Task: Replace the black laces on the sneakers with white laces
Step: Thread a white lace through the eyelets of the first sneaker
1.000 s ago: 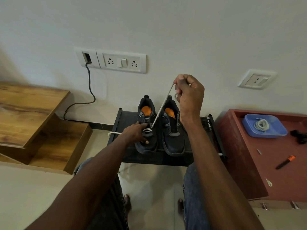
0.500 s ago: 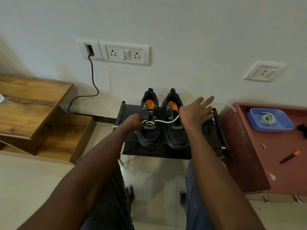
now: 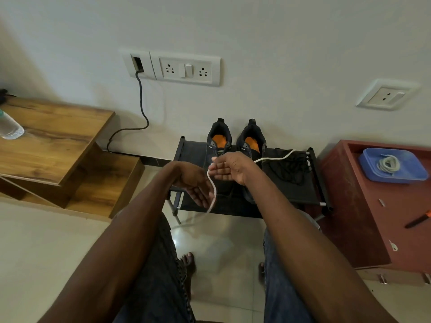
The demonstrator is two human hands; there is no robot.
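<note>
Two hands, one white lace

Both forearms reach to mid-frame. The right hand (image 3: 229, 167), palm up, fingers loosely extended, carries the white lace (image 3: 212, 190); the left hand (image 3: 198, 186) lies relaxed beside it, its grip loose. The sneakers (image 3: 233, 141) stand behind on the black rack (image 3: 300, 194).

Dark sneakers (image 3: 235, 145) (orange insoles); white lace (image 3: 275, 157)

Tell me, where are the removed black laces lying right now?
In the head view, the loose black laces lie in a tangle on the right part of the black fabric rack, just right of the dark sneakers and left of the red cabinet.
</note>
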